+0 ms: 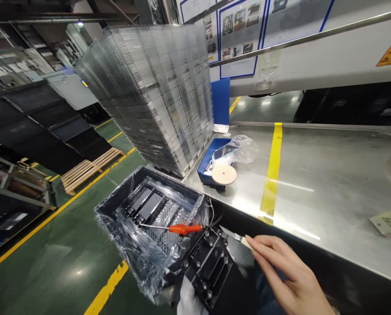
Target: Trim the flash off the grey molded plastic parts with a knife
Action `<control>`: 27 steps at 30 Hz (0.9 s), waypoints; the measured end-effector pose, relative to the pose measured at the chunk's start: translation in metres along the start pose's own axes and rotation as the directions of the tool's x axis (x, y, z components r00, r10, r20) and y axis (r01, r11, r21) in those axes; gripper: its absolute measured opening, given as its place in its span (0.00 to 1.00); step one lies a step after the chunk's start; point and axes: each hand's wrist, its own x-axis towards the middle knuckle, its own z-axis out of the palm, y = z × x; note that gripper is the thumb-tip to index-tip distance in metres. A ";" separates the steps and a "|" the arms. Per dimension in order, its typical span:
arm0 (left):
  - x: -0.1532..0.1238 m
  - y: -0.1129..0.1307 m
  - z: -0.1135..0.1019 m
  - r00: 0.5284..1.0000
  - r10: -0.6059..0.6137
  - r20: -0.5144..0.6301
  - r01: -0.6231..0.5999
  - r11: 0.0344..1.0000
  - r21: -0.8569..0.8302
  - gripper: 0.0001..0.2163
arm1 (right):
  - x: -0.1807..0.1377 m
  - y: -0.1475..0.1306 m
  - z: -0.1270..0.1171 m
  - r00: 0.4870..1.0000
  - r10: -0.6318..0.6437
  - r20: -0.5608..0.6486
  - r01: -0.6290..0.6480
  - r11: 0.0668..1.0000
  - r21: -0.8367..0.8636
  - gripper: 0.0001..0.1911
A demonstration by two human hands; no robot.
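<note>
My right hand (290, 275) grips a small blade tool (236, 236) with a pale handle. Its metal tip points at the upper edge of a black metal block (208, 267) studded with screws. My left hand (188, 301), in a white glove, shows only partly under that block and holds it from below. Just left of the block, a black bin (116, 205) lined with clear film holds a clear tray and flat black parts. An orange-handled screwdriver (182, 228) lies across the bin's near side.
A steel table (329, 188) with a yellow stripe (272, 175) runs along the right. On its left end are a tall tilted stack of clear trays (156, 87) and a blue box (206, 162) with a bag and wooden disc (223, 174). Green floor and a pallet (86, 168) lie left.
</note>
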 end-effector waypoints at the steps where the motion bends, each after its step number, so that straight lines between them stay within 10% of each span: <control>1: 0.003 0.003 0.002 0.999 0.031 0.035 -0.034 0.995 0.094 0.24 | 0.000 -0.001 -0.002 1.000 -0.003 0.024 0.003 1.000 0.017 0.13; 6: 0.001 0.022 0.002 0.981 0.164 0.100 -0.191 0.777 0.600 0.24 | -0.001 -0.004 -0.006 0.997 -0.037 0.066 0.038 0.999 -0.017 0.14; 16: -0.024 0.038 0.014 0.938 0.324 0.119 -0.305 0.616 0.726 0.27 | 0.000 0.003 -0.018 0.984 0.142 0.109 -0.148 0.988 0.049 0.11; 21: -0.007 0.043 0.013 0.987 0.140 0.083 -0.161 0.765 0.623 0.15 | -0.001 0.005 -0.010 0.774 0.460 0.434 -0.595 0.763 0.252 0.28; 27: -0.004 0.043 0.012 0.999 -0.034 0.035 0.013 0.877 0.481 0.15 | -0.002 0.008 -0.001 0.654 0.413 0.634 -0.697 0.655 0.292 0.29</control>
